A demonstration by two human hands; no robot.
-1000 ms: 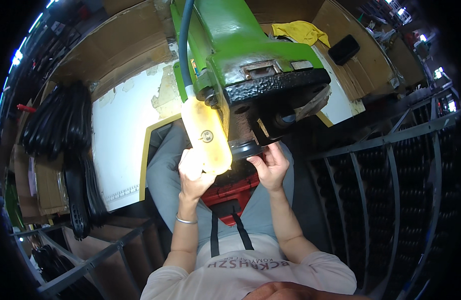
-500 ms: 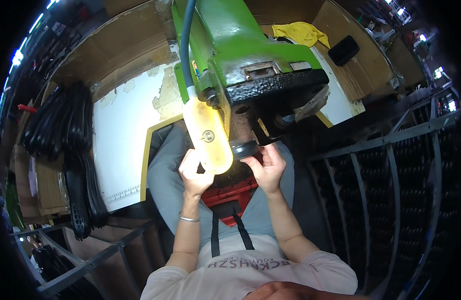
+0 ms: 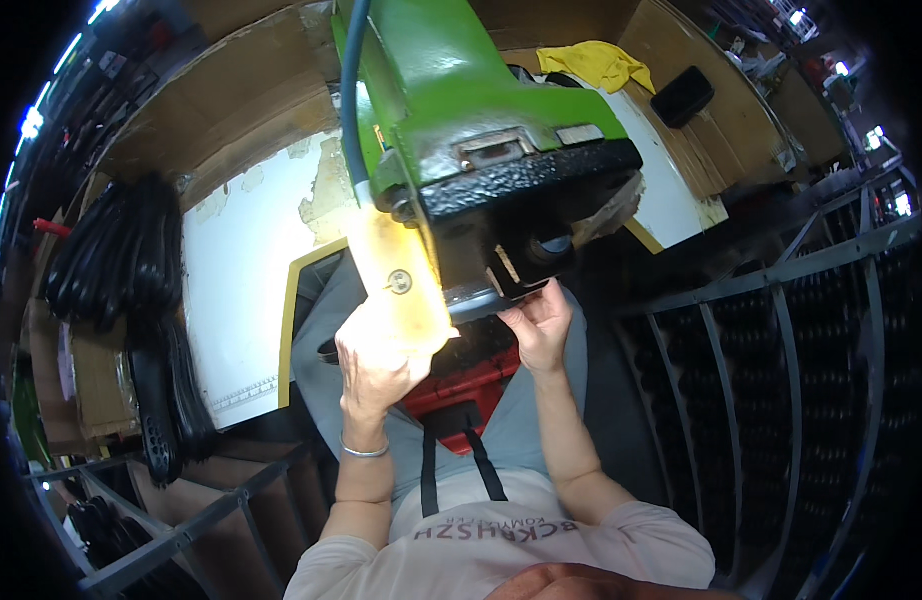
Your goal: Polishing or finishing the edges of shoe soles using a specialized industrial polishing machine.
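Black strip (image 3: 473,304) lies beneath the machine (image 3: 491,100), its right end pinched in your right hand's (image 3: 543,335) fingers. Glare washes out your left hand (image 3: 379,365); its grip I can't tell.

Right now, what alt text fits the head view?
A person's right hand grips the edge of a dark piece beneath a green machine; the left hand is beside a glowing yellow lamp, partly lost in glare. Bundled black pieces lie left of a white tabletop.
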